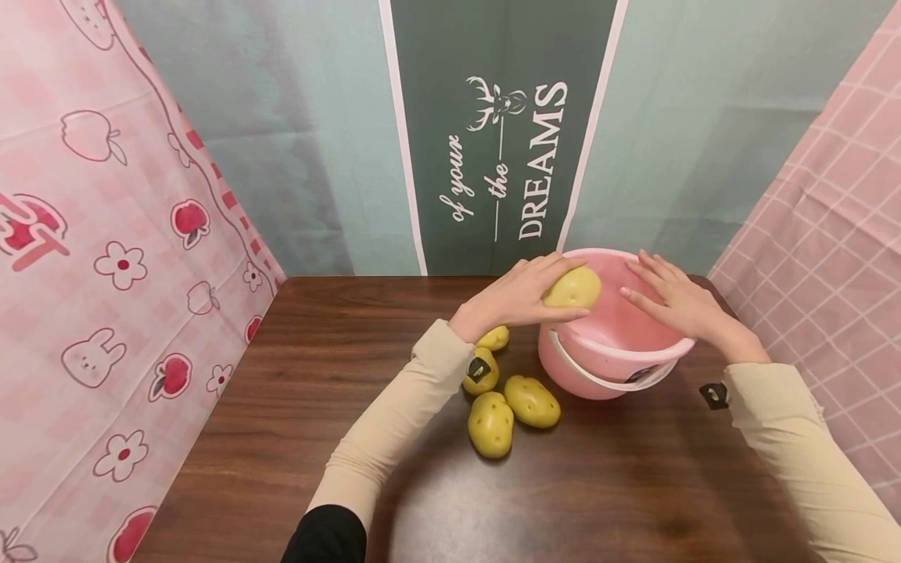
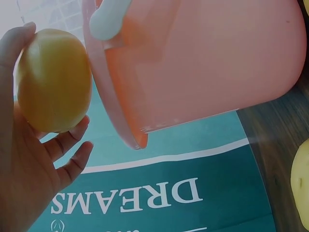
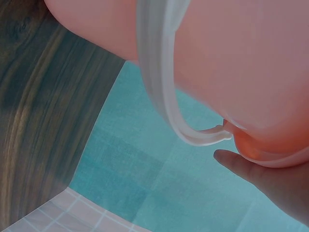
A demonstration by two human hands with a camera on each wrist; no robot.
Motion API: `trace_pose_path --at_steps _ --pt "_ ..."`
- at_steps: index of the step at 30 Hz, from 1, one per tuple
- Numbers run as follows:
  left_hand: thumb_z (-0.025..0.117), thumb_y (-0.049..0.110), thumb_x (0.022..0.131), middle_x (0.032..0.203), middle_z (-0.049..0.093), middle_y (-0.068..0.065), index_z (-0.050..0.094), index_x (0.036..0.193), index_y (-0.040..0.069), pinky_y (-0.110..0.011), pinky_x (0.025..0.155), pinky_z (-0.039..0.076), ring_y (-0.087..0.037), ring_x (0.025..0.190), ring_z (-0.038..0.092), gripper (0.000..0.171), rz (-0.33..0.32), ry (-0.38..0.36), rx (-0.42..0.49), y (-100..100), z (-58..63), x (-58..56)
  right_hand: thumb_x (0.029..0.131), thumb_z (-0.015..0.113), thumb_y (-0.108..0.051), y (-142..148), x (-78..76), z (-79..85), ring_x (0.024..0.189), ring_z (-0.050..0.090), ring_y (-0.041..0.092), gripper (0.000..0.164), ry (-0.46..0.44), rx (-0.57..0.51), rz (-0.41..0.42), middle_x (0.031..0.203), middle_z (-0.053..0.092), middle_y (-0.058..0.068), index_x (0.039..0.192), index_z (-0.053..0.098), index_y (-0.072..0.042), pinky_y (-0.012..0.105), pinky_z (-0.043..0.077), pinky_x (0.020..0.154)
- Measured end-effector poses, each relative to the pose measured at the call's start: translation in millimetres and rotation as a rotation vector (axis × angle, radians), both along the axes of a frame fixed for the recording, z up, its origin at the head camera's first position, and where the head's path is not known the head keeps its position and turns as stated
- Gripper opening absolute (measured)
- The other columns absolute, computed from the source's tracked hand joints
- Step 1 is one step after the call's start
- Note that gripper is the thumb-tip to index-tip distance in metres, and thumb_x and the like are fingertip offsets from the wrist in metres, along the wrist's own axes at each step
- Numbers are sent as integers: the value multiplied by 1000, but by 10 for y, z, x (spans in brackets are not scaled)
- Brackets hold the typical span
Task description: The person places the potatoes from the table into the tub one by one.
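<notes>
My left hand (image 1: 517, 293) holds a yellow potato (image 1: 573, 288) above the near-left rim of a pink bucket (image 1: 584, 374). In the left wrist view the potato (image 2: 54, 81) sits between thumb and fingers, right beside the rim. My right hand (image 1: 676, 303) is at the bucket's right side, its fingers extended over the opening. The right wrist view has its thumb (image 3: 236, 162) by the rim, near the handle's hinge; the other fingers are hidden there. The white handle (image 1: 612, 383) hangs down across the bucket's front.
Several more potatoes (image 1: 491, 424) lie on the dark wooden table (image 1: 303, 407), left of the bucket. Behind stands a green cloth (image 1: 507, 180) with white lettering. Pink patterned cloths hang along the left (image 1: 141, 313) and right (image 1: 831, 227) sides.
</notes>
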State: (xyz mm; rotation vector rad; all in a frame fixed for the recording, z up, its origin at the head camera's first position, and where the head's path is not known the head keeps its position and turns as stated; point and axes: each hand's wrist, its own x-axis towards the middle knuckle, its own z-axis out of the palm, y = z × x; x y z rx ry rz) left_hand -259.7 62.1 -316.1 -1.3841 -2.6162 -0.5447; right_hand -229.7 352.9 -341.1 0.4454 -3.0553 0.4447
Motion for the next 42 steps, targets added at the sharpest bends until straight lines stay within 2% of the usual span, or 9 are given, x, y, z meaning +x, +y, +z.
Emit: trace_pose_path --at_steps 14,36,42 --pt "47 68 81 130 44 11 28 144 32 -28 92 32 -1 111 43 74 -2 -55 -5 75 -9 -43 94 43 -47 -14 5 14 140 7 38 66 -1 3 4 155 9 13 147 24 -14 67 18 98" --pt "48 66 82 128 45 11 30 143 30 -26 87 33 1 106 44 73 -25 -41 11 192 -32 -77 94 40 -49 -1 5 -2 141 5 35 65 -5 9 -14 155 8 10 148 23 -15 68 17 98" --pt "47 64 84 128 45 12 25 144 34 -25 89 31 1 111 42 70 -51 -69 25 203 -22 -90 94 41 -48 6 -12 4 141 7 37 65 -1 13 -5 155 9 11 148 23 -14 68 18 97"
